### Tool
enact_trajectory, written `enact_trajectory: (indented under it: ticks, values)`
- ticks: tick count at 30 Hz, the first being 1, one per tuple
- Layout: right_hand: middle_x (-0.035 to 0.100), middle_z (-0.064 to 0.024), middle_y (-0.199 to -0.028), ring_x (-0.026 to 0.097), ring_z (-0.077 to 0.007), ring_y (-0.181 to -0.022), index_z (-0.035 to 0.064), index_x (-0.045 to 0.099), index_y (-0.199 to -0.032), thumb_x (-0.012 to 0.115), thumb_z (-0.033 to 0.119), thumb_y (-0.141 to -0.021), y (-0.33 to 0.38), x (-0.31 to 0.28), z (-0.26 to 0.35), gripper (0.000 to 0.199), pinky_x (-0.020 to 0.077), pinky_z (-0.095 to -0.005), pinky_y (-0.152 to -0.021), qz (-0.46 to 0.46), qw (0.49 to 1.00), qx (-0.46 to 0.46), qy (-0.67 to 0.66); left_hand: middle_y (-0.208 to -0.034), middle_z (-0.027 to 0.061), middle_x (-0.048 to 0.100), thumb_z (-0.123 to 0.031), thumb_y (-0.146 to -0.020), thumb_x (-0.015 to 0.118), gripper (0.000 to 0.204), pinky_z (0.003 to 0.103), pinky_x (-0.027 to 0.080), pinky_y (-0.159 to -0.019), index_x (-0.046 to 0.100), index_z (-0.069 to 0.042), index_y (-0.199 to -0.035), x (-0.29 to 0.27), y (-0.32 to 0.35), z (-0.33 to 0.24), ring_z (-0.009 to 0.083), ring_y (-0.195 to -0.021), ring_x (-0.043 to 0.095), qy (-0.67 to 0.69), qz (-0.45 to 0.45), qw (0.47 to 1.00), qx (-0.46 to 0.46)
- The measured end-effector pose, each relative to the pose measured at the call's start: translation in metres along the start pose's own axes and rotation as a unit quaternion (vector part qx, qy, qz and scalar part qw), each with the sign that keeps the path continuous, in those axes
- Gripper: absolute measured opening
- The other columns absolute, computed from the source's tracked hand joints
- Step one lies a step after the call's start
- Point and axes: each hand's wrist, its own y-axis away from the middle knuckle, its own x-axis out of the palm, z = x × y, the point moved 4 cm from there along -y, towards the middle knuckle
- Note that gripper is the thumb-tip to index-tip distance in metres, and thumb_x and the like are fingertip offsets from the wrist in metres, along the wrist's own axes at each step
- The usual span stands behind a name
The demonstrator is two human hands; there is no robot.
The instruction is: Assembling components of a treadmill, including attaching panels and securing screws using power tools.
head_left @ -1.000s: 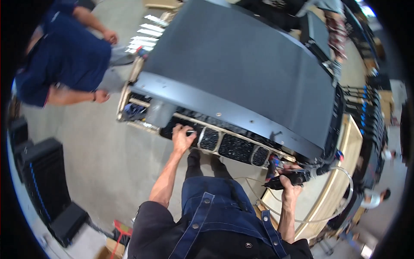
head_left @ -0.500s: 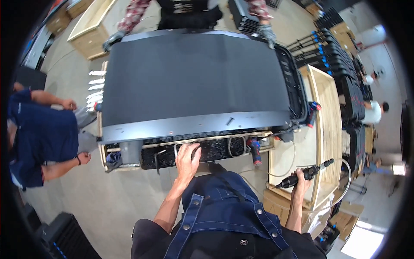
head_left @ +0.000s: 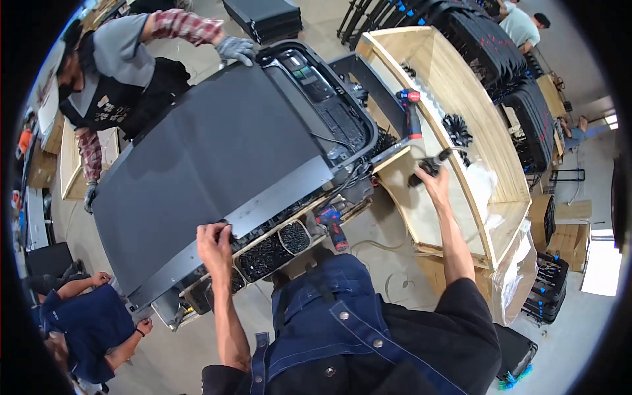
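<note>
My left hand (head_left: 214, 241) rests on the near edge of a large dark panel (head_left: 210, 164) that lies across a long black frame. Its fingers curl over the grey metal strip (head_left: 276, 197) along that edge. My right hand (head_left: 433, 178) reaches out to the right over a wooden bench (head_left: 421, 197) and grips a black power screwdriver (head_left: 431, 163). Below the panel's edge sit black trays of small dark screws (head_left: 270, 247). A red and blue drill (head_left: 331, 224) lies just right of the trays.
A person in grey gloves (head_left: 236, 47) holds the panel's far end. Another person in dark blue (head_left: 92, 322) crouches at lower left. A second red and black drill (head_left: 409, 112) lies on the bench. Black racks (head_left: 520, 99) stand behind the bench.
The view has swung, so the panel now runs diagonally. My right hand has lifted the screwdriver up over the wooden bench. My left hand stays on the panel's near edge.
</note>
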Motion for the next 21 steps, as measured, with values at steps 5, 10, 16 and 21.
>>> enact_trajectory:
  ticks: [5,10,16,21]
  values:
    - [0.068,-0.0052,-0.086,0.064,-0.0147,-0.080,-0.0008,0.065,-0.099,0.087,0.012,-0.073,-0.061,0.055,-0.122,0.036,0.0532,-0.0317,-0.074,0.024,0.997,0.072,0.012,-0.088,0.0104,0.060,-0.002,-0.084,0.072,0.015,0.033,0.050,-0.071,0.069,-0.001,-0.099,0.005,-0.009,-0.013,0.0214,-0.079,0.061,-0.058,-0.005,0.998,-0.009]
    - [0.071,-0.0098,-0.088,0.066,-0.0212,-0.081,-0.0038,0.065,-0.099,0.090,0.020,-0.069,-0.059,0.131,-0.186,0.047,0.0537,-0.0382,-0.076,0.025,0.990,0.132,0.049,-0.090,0.0096,0.060,-0.001,-0.084,0.072,0.017,0.032,0.051,-0.072,0.068,0.000,-0.100,-0.033,0.021,0.007,0.0198,-0.079,0.060,-0.118,-0.080,0.986,-0.092]
    - [0.071,-0.0090,-0.109,0.065,-0.0202,-0.098,-0.0029,0.064,-0.114,0.090,0.011,-0.073,-0.065,0.143,-0.289,0.050,0.0501,-0.0360,-0.092,0.091,0.979,0.182,0.034,-0.084,0.0113,0.059,-0.004,-0.084,0.073,0.009,0.037,0.049,-0.072,0.066,-0.001,-0.088,-0.020,0.008,-0.004,0.0267,-0.078,0.059,-0.128,-0.079,0.985,-0.080]
    - [0.059,-0.0012,-0.079,0.052,-0.0132,-0.058,0.0052,0.064,-0.098,0.078,0.011,-0.082,-0.065,0.139,-0.345,0.023,0.0424,-0.0313,-0.047,0.145,0.937,0.318,-0.027,-0.082,0.0079,0.065,-0.012,-0.093,0.065,0.013,0.032,0.048,-0.070,0.063,0.001,-0.096,-0.020,0.034,0.014,0.0167,-0.074,0.059,0.016,-0.128,0.971,-0.202]
